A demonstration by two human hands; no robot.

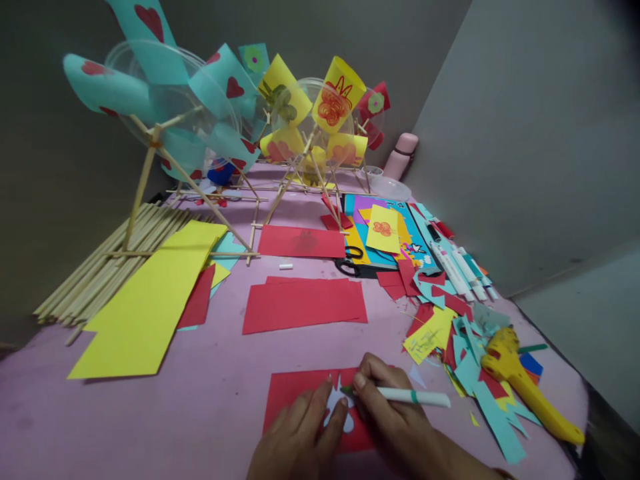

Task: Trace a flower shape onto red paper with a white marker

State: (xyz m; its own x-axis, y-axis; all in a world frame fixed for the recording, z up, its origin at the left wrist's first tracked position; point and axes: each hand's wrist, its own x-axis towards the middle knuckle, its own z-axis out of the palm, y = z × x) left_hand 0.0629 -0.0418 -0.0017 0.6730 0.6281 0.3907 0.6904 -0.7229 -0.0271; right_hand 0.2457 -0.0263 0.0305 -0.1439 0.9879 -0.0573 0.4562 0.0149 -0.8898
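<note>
In front of me a red paper sheet (280, 393) lies on the pink table, with a pale cutout (347, 424), perhaps butterfly-shaped, flat on top of it. My left hand (300, 433) rests on both, fingers stretched out and apart, two fingertips pressing the cutout down. Gripped in my right hand (387, 400) is a white marker (420, 397) with a green band. Its dark green tip touches or nearly touches the cutout's upper right edge. The fingers hide part of the cutout.
Beyond lie red strips (305, 307), yellow sheets (150, 300), wooden sticks (95, 267) and black scissors (349, 261). Paper wheels on stick stands (156, 137) rise at the back. At right are paper scraps (467, 363), a yellow glue gun (530, 393) and several markers (453, 270).
</note>
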